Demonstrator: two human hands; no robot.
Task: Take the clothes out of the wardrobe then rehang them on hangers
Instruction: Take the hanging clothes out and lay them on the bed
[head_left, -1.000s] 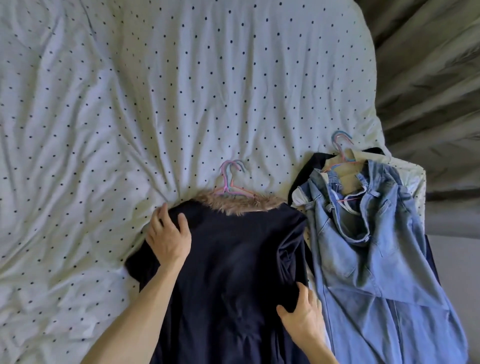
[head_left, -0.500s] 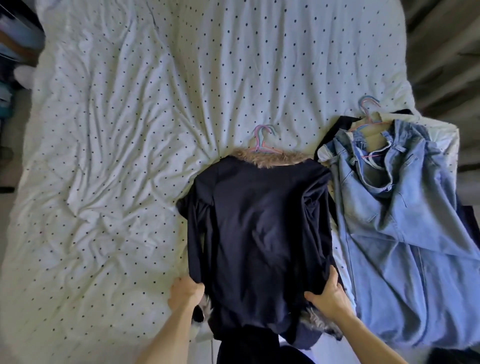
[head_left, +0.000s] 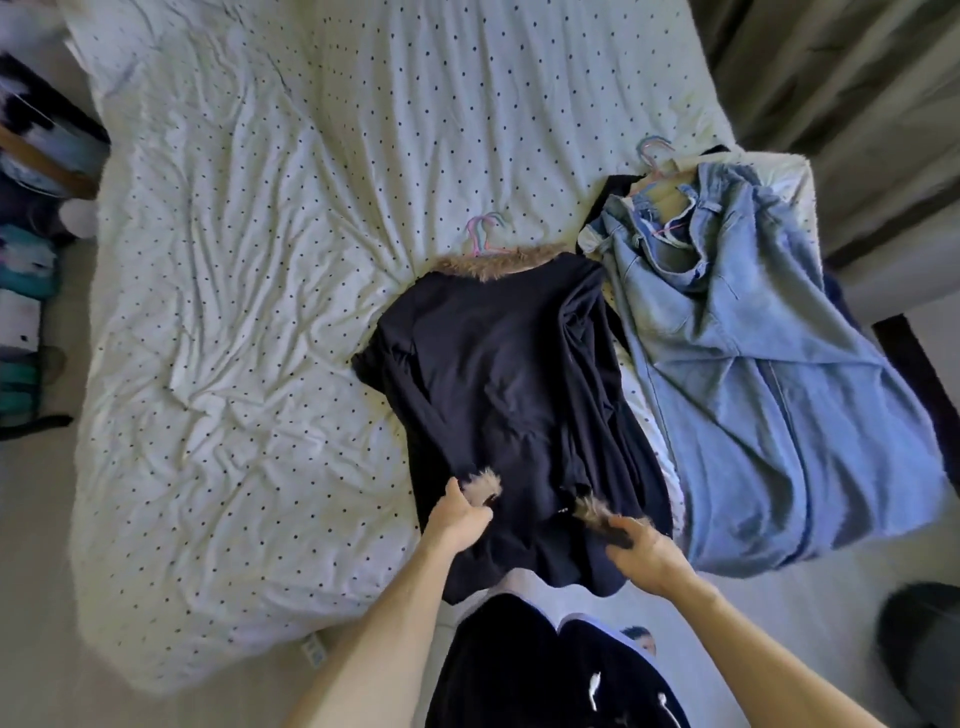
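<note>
The navy top lies flat near the foot edge of the bed, with brown fur at collar and cuffs and a pink hanger poking out above; the left hand grips one furry cuff; the right hand pinches the other; the denim garment lies just beside it.
</note>
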